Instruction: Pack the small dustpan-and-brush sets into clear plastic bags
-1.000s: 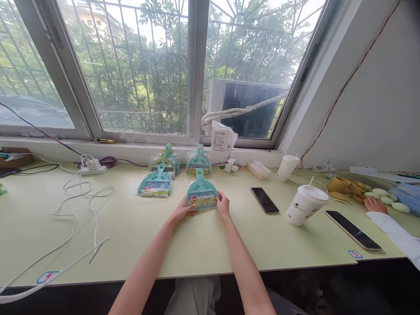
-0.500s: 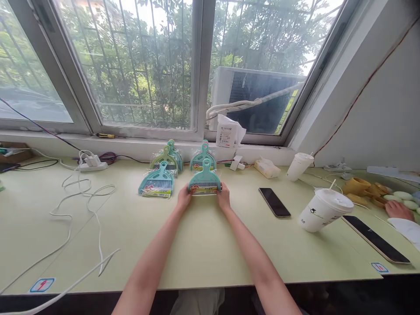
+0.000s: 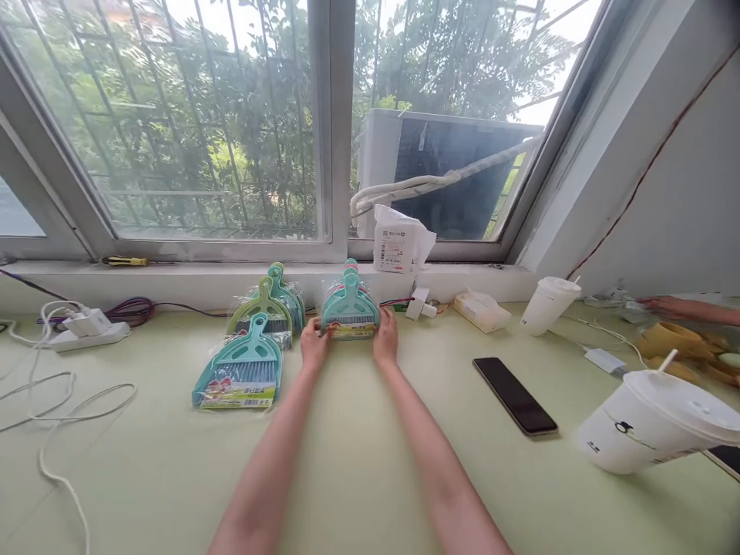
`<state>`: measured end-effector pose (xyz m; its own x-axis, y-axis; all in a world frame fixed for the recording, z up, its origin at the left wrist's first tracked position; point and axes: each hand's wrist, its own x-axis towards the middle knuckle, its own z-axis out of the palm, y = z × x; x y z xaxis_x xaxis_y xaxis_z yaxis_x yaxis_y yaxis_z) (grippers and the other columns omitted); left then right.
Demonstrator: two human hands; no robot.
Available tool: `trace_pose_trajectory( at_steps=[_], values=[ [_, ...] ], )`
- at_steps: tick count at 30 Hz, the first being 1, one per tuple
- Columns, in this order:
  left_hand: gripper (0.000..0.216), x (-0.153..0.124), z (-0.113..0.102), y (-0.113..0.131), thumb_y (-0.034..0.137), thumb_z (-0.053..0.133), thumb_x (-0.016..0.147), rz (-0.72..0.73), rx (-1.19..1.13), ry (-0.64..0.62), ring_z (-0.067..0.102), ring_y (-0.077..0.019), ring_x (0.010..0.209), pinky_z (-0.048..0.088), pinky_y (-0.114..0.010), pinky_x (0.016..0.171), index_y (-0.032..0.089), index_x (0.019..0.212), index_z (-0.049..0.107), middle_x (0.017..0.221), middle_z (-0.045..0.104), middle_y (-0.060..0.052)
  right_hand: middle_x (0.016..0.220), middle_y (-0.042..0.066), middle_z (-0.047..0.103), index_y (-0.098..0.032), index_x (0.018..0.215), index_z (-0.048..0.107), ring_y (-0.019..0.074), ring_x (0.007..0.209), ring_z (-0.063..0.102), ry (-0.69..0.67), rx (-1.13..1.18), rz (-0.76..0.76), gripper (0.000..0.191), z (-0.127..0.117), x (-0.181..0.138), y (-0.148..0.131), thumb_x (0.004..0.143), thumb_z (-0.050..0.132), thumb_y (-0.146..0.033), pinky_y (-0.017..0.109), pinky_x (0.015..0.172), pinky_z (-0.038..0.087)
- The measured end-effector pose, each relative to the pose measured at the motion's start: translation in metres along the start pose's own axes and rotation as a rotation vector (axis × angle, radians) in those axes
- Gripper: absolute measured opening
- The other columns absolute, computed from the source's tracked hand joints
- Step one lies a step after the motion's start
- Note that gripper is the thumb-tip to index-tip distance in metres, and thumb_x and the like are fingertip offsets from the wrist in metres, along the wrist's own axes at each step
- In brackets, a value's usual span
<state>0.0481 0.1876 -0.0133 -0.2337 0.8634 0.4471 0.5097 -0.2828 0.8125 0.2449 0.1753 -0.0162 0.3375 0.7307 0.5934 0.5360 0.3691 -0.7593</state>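
Note:
A teal dustpan-and-brush set (image 3: 350, 304), wrapped in clear plastic, stands upright against a row of similar sets by the window sill. My left hand (image 3: 315, 344) is closed on its lower left side, and my right hand (image 3: 385, 337) grips the lower right side. Pink and teal handles (image 3: 350, 266) of the sets behind show above it. Left of my hands, another teal set (image 3: 243, 366) leans back on the table. Behind that one stand a green set (image 3: 264, 308) and further teal sets (image 3: 283, 289).
A phone (image 3: 514, 395), a large white cup (image 3: 653, 420), a smaller cup (image 3: 549, 306) and a tissue pack (image 3: 482, 310) lie to the right. White cables and a power strip (image 3: 89, 331) are on the left. Another person's arm (image 3: 691, 308) reaches in at far right.
Both hands have pushed the dustpan set away from me, up against the row at the sill. The view has moved closer to the window. The other person's hand has shifted.

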Motion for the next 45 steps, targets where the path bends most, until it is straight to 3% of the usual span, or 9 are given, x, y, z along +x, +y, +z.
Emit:
trace_pose_trajectory(
  at_steps=[3,9,17,25,30,34,37,41,45],
  values=[
    [0.051,0.019,0.012,-0.010,0.037,0.071,0.070,0.019,-0.030,0.116,0.057,-0.0223,0.094,0.044,-0.033,0.082,0.019,0.113,0.052,0.102,0.060,-0.009,0.150,0.009,0.033,-0.021,0.143,0.034,0.0198,0.139,0.029,-0.007,-0.050,-0.006,0.060,0.016,0.013,0.008,0.083,0.036,-0.011,0.040,0.113,0.024],
    [0.037,0.032,0.026,-0.022,0.034,0.069,0.074,-0.018,-0.031,0.056,0.057,-0.0204,0.088,0.046,-0.036,0.083,0.018,0.104,0.056,0.102,0.058,-0.008,0.152,0.017,0.027,-0.014,0.150,0.008,0.0257,0.140,0.027,-0.108,-0.270,0.006,0.063,0.031,0.020,0.026,0.090,0.028,-0.019,0.046,0.107,0.033],
    [0.054,0.015,0.022,-0.010,0.021,0.069,0.073,0.078,0.037,0.121,0.049,-0.0262,0.115,0.039,-0.044,0.099,0.018,0.121,0.043,0.120,0.050,-0.014,0.154,0.017,0.020,-0.016,0.149,-0.007,0.0262,0.141,0.022,0.046,-0.337,-0.154,0.076,0.001,0.004,0.001,0.093,0.037,-0.039,0.046,0.110,0.029],
    [0.045,-0.065,-0.023,0.046,0.025,0.049,0.087,0.178,0.229,0.203,0.030,-0.0284,0.136,0.025,-0.050,0.110,0.017,0.131,0.040,0.143,0.036,-0.018,0.146,0.014,0.036,-0.022,0.147,0.013,0.0235,0.135,0.033,-0.118,-0.367,-0.320,0.061,-0.045,-0.063,-0.048,0.092,0.038,-0.028,0.047,0.108,0.029],
    [0.053,-0.116,-0.088,0.050,0.020,0.043,0.086,0.037,0.503,0.247,0.012,-0.0319,0.143,0.011,-0.060,0.111,0.013,0.138,0.037,0.152,0.022,-0.019,0.140,0.015,0.044,-0.018,0.146,0.016,0.0229,0.130,0.039,-0.221,-0.337,-0.340,0.059,-0.071,-0.105,-0.064,0.090,0.036,-0.021,0.045,0.107,0.029],
    [0.050,-0.139,-0.155,0.030,0.026,0.045,0.086,-0.109,0.669,-0.049,0.031,-0.0335,0.137,0.019,-0.061,0.109,0.014,0.135,0.045,0.145,0.038,-0.019,0.133,0.013,0.052,-0.018,0.142,0.028,0.0224,0.126,0.044,-0.297,-0.288,-0.250,0.052,-0.083,-0.134,-0.079,0.091,0.039,-0.025,0.046,0.108,0.027],
    [0.042,-0.176,-0.183,0.035,0.038,0.048,0.088,0.069,0.743,-0.287,0.046,-0.0319,0.125,0.025,-0.053,0.109,0.017,0.122,0.059,0.137,0.050,-0.015,0.125,0.012,0.059,-0.020,0.126,0.051,0.0249,0.122,0.049,-0.479,-0.220,-0.072,0.038,-0.079,-0.151,-0.092,0.093,0.041,-0.036,0.052,0.108,0.025],
    [0.044,-0.248,-0.179,0.072,0.041,0.052,0.086,0.347,0.665,-0.443,0.049,-0.0303,0.118,0.036,-0.049,0.102,0.026,0.127,0.056,0.140,0.048,-0.008,0.115,0.008,0.066,-0.024,0.119,0.058,0.0246,0.116,0.056,-0.728,0.075,0.069,0.037,-0.076,-0.165,-0.104,0.087,0.053,-0.042,0.050,0.106,0.033],
    [0.042,-0.284,-0.166,0.098,0.021,0.040,0.093,0.511,0.573,-0.508,0.051,-0.0228,0.115,0.030,-0.051,0.107,0.031,0.132,0.051,0.139,0.050,-0.005,0.100,0.004,0.072,-0.027,0.143,0.029,0.0209,0.091,0.068,-0.690,0.442,0.298,0.086,-0.095,-0.171,-0.107,0.069,0.074,-0.030,0.040,0.086,0.053]
  ],
)
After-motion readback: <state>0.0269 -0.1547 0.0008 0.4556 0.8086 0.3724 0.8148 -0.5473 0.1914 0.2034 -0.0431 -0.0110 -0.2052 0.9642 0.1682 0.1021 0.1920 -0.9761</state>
